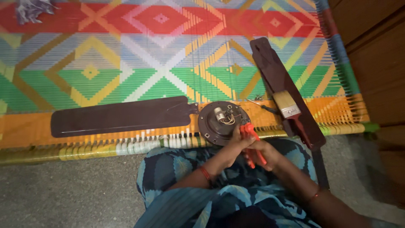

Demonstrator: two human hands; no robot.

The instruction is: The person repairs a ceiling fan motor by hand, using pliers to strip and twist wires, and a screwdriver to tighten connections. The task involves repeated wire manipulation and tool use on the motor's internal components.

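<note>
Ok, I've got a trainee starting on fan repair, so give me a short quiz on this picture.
1. True or false: a paintbrush lies on the detached fan blade.
2. What colour are the handles of the tool that both hands hold? A) blue B) red C) green
3. How many blades are joined to the motor hub?

Key:
1. True; the brush rests on the loose blade to the right of the hub.
2. B; the left hand and right hand hold red-handled pliers at the hub's edge.
3. One, the long blade to its left on the woven cot.
</note>
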